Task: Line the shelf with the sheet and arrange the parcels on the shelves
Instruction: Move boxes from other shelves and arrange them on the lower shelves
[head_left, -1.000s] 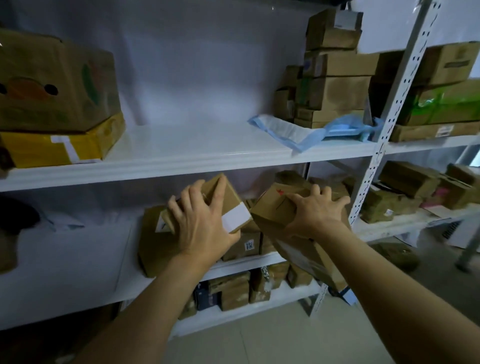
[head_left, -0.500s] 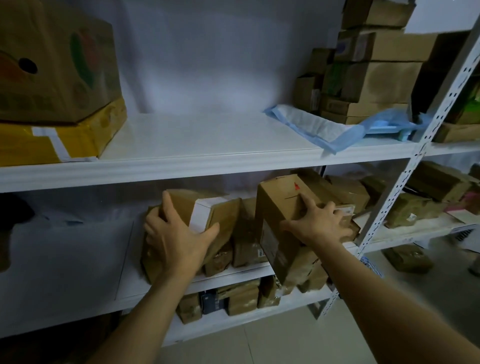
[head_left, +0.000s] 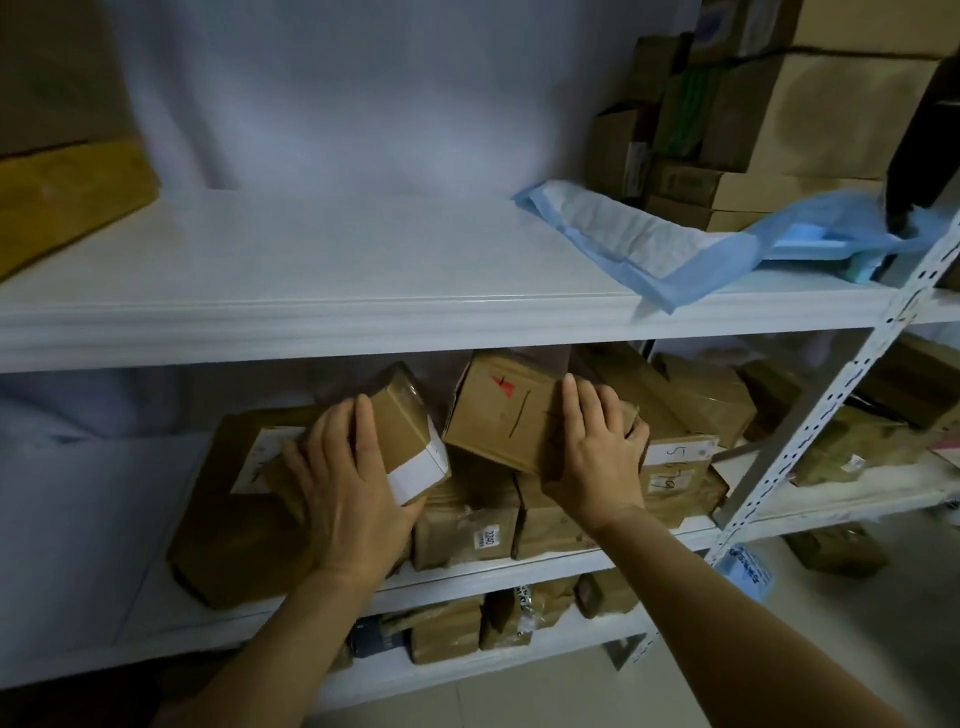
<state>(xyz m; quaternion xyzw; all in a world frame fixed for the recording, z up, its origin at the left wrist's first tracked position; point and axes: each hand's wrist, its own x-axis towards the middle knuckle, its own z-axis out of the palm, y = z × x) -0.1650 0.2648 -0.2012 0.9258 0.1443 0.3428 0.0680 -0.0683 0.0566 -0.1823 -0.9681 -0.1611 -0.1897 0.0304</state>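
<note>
On the middle white metal shelf (head_left: 545, 566), the person's left hand (head_left: 348, 493) grasps a small brown cardboard parcel with a white label across its near end (head_left: 410, 436), fingers wrapped over its left side and thumb under the labelled corner. The parcel is tilted, resting on a large flat brown parcel with a white sticker (head_left: 244, 499) lying beneath it. The right hand (head_left: 597, 457) holds a brown cardboard parcel marked with a red arrow and a pen line (head_left: 498, 415), fingers curled over its right edge; this parcel is also tilted, its lower edge propped on the taped brown parcels stacked below (head_left: 467, 525). The two held parcels sit just beside each other, nearly touching.

On the upper white shelf (head_left: 311, 322), a blue-edged white padded sheet (head_left: 639, 244) lies crumpled at the right, partly folded over itself and running under a stack of brown cardboard boxes (head_left: 779, 130). A yellow taped box (head_left: 67, 192) sits at the shelf's left end. More small parcels fill the bottom shelf (head_left: 452, 629).
</note>
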